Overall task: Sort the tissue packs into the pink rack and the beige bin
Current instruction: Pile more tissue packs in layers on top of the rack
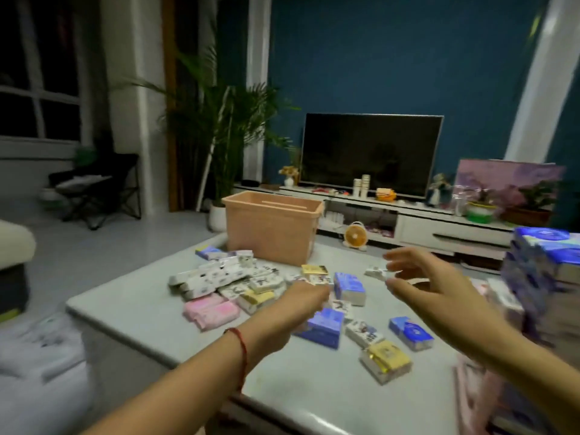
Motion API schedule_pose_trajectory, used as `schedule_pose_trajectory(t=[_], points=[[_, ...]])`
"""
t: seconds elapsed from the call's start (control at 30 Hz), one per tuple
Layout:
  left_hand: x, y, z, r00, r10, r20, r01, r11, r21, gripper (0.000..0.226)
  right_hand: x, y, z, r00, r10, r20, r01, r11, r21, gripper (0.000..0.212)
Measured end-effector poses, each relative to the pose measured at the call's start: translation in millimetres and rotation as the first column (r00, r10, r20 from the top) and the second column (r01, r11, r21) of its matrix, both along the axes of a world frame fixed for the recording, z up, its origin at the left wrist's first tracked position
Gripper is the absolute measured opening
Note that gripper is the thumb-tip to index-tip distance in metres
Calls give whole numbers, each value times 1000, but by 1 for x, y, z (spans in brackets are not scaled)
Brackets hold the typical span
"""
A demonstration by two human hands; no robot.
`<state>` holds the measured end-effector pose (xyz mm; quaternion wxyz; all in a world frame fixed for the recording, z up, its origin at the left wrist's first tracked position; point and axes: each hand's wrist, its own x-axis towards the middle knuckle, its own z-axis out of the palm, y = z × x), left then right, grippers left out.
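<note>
Just ahead of wide-open R grip (439, 293) lies white pack (376, 273), L grip (301, 301) on pile (219, 277), closure can't tell: prob. pick step, next needs pinch + carry to beige bin (273, 227).

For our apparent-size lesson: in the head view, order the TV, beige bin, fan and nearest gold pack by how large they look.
1. TV
2. beige bin
3. gold pack, enlarged by nearness
4. fan
</note>
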<state>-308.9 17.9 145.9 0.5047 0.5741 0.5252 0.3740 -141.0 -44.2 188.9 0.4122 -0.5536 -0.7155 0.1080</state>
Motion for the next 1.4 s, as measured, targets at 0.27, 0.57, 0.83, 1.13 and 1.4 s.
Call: schedule_pose_trajectory(t=[0.27, 0.57, 0.83, 1.13, 1.4], points=[[-56, 21, -71, 993, 111, -40, -111, 994, -8, 10, -73, 87, -68, 950, 4, -311, -161, 862, -481, 19], [-131, 92, -67, 740, 498, 452, -598, 795, 104, 33, -139, 188, -93, 898, -40, -438, -245, 781, -574, 16], [-182, 173, -64, 602, 562, 567, -739, 662, 127, 32, -218, 261, -99, 804, -18, -594, -304, 846, -437, 22], [-289, 223, -155, 324, 885, 336, -946, 310, 96, 41, -281, 368, -112, 983, 166, -77, -178, 967, -184, 36], [-279, 260, -149, 415, 905, 91, -891, 385, 241, 26, -316, 458, -133, 719, 171, 674, 188, 885, -425, 76]])
